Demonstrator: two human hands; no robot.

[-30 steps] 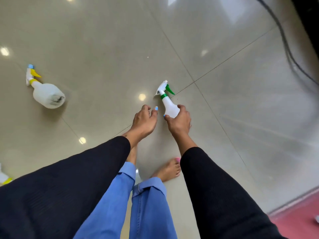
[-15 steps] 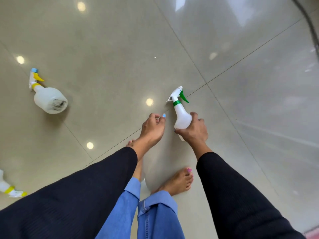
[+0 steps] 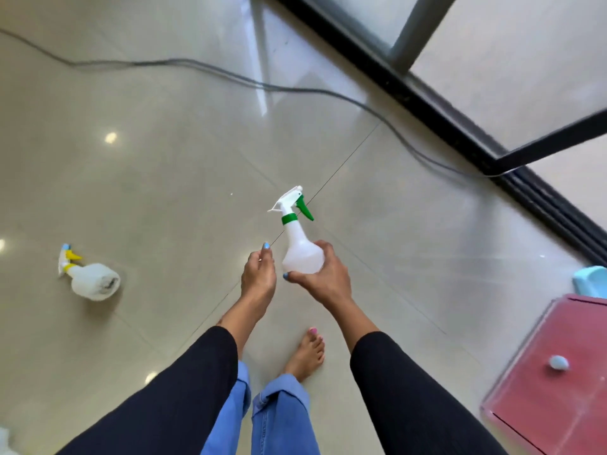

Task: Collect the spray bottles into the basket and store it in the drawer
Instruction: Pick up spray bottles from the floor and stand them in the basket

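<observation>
My right hand (image 3: 323, 279) grips the body of a white spray bottle with a green trigger and collar (image 3: 297, 239), held upright above the floor. Just left of it my left hand (image 3: 258, 277) hangs with loosely curled fingers and holds nothing. A second white spray bottle with a yellow trigger (image 3: 88, 277) lies on its side on the tiles at the left. A corner of a light blue basket (image 3: 591, 280) shows at the right edge, beside a red drawer front with a pale blue knob (image 3: 555, 376).
A grey cable (image 3: 230, 75) snakes across the glossy beige tiles at the top. A black sliding-door frame (image 3: 460, 126) runs diagonally at the upper right. My bare foot (image 3: 307, 354) stands below the hands. Something white peeks in at the bottom left corner (image 3: 5, 438).
My right hand has lifted the green-trigger bottle off the floor. The view has swung up and right, bringing the cable, door frame, basket and drawer into sight.
</observation>
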